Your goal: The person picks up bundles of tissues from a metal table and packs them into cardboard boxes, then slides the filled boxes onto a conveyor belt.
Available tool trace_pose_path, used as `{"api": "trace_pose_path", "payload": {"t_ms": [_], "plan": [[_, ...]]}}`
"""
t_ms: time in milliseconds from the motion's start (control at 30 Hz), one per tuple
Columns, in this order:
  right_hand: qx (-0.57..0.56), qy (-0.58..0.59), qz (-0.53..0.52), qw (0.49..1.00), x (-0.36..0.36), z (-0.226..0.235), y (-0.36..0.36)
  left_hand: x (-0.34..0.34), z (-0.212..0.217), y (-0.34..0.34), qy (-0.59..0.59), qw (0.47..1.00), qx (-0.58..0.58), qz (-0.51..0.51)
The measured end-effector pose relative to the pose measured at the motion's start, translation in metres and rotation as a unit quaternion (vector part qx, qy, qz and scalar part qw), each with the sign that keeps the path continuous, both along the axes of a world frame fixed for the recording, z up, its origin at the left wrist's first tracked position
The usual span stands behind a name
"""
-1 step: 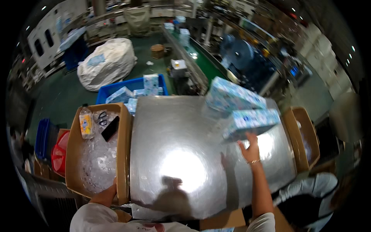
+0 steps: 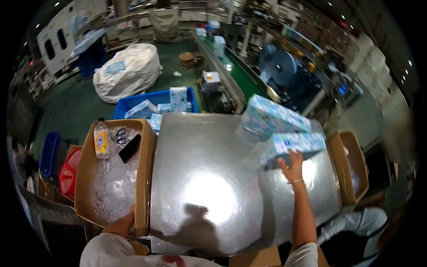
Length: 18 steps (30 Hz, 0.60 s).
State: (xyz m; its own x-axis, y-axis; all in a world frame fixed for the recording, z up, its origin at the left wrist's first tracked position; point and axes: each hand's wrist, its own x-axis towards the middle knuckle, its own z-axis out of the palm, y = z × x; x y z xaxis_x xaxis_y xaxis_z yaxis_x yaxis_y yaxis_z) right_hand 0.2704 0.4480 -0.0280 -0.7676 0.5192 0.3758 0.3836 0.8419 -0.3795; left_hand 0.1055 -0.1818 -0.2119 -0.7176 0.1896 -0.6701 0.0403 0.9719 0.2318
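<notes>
Two long packs in blue-and-white floral wrap, apparently tissue packs, lie at the far right of a shiny metal table [image 2: 191,151]. My right hand [image 2: 293,168] reaches to the nearer pack [image 2: 299,141], fingertips against its near side and thumb spread apart. Behind it, at an angle, is the farther pack [image 2: 276,115]. Clear plastic film shows at the left ends of both. My left hand [image 2: 126,220] rests at the near right corner of an open cardboard carton [image 2: 143,187]; its fingers are mostly hidden. Crumpled clear film [image 2: 111,187] fills much of that carton.
In the carton lie a drink bottle [image 2: 102,141], glasses [image 2: 120,135] and a phone [image 2: 130,148]. A blue crate [image 2: 133,101] with similar packs stands beyond the table. Another carton [image 2: 344,167] adjoins its right edge. A person's grey-clad leg [image 2: 356,222] is at lower right.
My right hand has moved slightly farther forward, so its fingers now overlap the nearer pack's side more. The whole view has shifted a little. My left hand stays at the carton's corner.
</notes>
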Motion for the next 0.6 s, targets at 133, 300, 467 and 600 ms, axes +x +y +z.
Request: {"api": "trace_pose_path", "payload": {"t_ms": [133, 300, 467, 600], "plan": [[-0.023, -0.2, -0.108, 0.974, -0.087, -0.012, 0.081, 0.016, 0.001, 0.002, -0.001, 0.999, 0.035, 0.011], [-0.053, -0.181, -0.144, 0.971, -0.094, -0.003, 0.017, 0.036, 0.008, 0.003, 0.011, 0.998, 0.057, 0.036], [-0.018, -0.252, 0.085, 0.964, 0.025, 0.015, -0.138, 0.029, -0.008, -0.01, 0.183, 0.978, 0.083, 0.059], [-0.078, -0.223, 0.021, 0.971, 0.076, 0.028, -0.186, 0.0, -0.026, -0.042, 0.251, 0.943, 0.133, 0.174]]}}
